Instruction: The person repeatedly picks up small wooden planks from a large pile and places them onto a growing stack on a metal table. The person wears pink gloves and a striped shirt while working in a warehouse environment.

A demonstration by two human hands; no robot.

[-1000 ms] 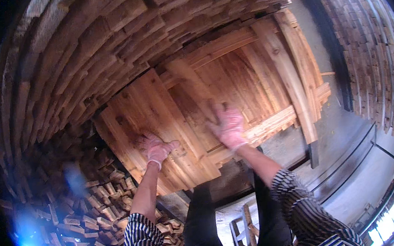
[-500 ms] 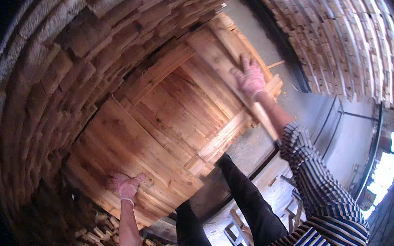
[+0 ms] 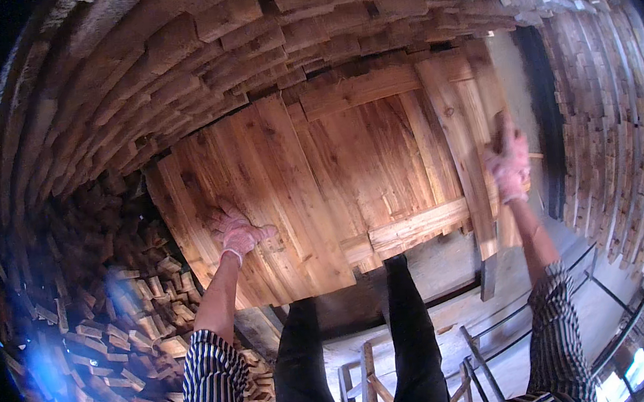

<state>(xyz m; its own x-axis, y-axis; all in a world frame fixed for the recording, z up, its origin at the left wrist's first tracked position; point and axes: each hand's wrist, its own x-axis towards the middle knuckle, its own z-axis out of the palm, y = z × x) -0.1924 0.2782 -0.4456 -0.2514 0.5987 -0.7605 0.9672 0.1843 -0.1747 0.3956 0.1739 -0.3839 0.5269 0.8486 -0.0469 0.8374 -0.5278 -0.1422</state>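
Note:
Wooden boards (image 3: 273, 175) lie side by side as a broad layer in front of me, with grain and knots showing. My left hand (image 3: 236, 231), in a thin pinkish glove, rests on the boards at the left with its fingers spread and thumb out. At the right end, my right hand (image 3: 509, 160), gloved alike and somewhat blurred, is at the outermost boards with its fingers stretched away from me. Next to it a narrow board (image 3: 460, 149) lies over the layer and juts toward me. Crosswise along the near side runs a paler board (image 3: 417, 225); another cross board (image 3: 361, 89) lies along the far side.
Tall stacks of board ends curve along the far side (image 3: 243, 26) and the right (image 3: 598, 128). Small wood offcuts (image 3: 128, 359) are heaped at the lower left. Below the boards stand my dark-trousered legs (image 3: 407, 324) and a metal frame (image 3: 535, 316) at the right.
My view has turned, so the boards now lie more level. My right hand is at the outer right edge, and the narrow board beside it lies apart from that hand.

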